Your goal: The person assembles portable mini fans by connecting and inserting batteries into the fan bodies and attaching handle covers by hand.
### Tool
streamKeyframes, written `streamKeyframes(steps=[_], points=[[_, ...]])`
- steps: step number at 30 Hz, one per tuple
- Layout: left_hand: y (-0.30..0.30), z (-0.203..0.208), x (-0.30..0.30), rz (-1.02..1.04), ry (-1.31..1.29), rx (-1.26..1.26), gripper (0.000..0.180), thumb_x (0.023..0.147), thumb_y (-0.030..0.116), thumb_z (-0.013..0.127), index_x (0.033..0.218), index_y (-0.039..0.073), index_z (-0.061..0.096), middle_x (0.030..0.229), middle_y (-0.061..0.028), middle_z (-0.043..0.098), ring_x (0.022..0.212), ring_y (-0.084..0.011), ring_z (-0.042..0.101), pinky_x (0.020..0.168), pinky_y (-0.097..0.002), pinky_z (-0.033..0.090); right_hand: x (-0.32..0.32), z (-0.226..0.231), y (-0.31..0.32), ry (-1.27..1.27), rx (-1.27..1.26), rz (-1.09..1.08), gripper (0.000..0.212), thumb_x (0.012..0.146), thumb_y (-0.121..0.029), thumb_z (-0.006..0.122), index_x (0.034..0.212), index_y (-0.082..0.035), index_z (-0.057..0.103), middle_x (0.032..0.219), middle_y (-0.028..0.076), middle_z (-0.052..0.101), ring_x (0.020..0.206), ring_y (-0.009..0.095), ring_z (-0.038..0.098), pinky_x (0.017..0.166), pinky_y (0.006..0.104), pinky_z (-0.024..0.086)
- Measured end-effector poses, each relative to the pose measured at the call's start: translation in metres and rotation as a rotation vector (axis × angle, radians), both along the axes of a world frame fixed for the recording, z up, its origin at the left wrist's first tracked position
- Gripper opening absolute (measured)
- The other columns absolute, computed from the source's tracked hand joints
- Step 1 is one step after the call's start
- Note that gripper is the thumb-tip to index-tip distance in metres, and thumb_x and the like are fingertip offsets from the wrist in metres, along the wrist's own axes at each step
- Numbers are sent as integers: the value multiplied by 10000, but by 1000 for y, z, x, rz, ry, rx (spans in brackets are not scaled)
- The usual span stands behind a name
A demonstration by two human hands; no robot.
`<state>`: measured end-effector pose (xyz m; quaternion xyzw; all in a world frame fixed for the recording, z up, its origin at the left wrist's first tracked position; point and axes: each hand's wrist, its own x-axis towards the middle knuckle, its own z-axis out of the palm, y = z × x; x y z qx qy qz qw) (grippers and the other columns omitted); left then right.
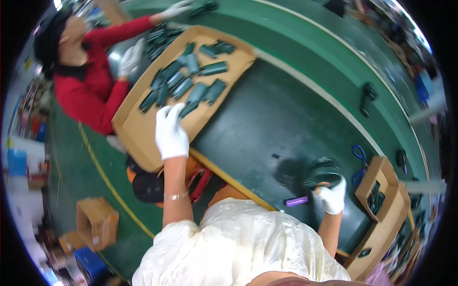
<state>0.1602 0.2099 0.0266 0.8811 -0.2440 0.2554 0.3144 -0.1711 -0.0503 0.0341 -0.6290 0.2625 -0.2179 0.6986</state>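
Observation:
In a white glove, my left hand [171, 134] reaches over the near edge of a shallow cardboard tray [138, 139]. Its fingers are slightly apart, with the tips beside a dark green plastic casing [190, 109]; I see no clear grip on it. Several similar dark green casings [181, 88] lie loosely in the tray. On the right, my gloved right hand [332, 195] is closed on a dark, ribbed round part [323, 172], held just above the dark tabletop. Motion blurs this part, and an orange-brown patch shows by the fingers. Just left of it lies a small purple cylinder [296, 201].
A co-worker in red [98, 81] with white gloves stands at the far left, reaching past the tray. Blue-handled scissors [360, 164] and a cardboard box of dark parts [379, 188] lie to the right. A green conveyor [324, 62] curves behind, carrying a dark tool-shaped item [368, 99].

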Motion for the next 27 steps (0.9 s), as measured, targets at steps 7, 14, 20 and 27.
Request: streamKeyframes(steps=[7, 14, 20, 27], points=[[-101, 24, -101, -860, 257, 100, 612, 762, -64, 689, 1343, 86, 570, 946, -119, 651, 823, -274, 658, 755, -346, 539, 41, 14, 14, 26, -469, 280, 810, 608, -225, 899, 1312, -17, 556, 1283, 136, 583, 1194, 254, 577, 1016, 347, 450], [-156, -12, -145, -909, 1461, -845, 473, 949, 98, 570, 1385, -35, 444, 941, -125, 662, 861, -192, 635, 831, -297, 519, 19, 2, 24, 72, 174, 94, 574, 733, -60, 781, 1257, 24, 560, 969, 80, 682, 760, 117, 653, 696, 281, 550], [-164, -19, -146, -786, 1624, -699, 342, 970, 104, 539, 1293, -8, 546, 986, -109, 665, 844, -170, 642, 772, -299, 534, 6, -13, 22, 11, 290, -22, 331, 809, -99, 710, 1110, 5, 621, 934, 40, 653, 788, 97, 607, 703, 265, 524], [-164, -18, -163, -1113, 1766, -449, 415, 964, 69, 508, 1360, -39, 449, 1057, -151, 655, 781, -186, 668, 649, -296, 575, 19, -30, -15, -404, 459, -325, 96, 906, -109, 638, 993, -70, 619, 874, -20, 581, 821, 79, 526, 746, 267, 423]])
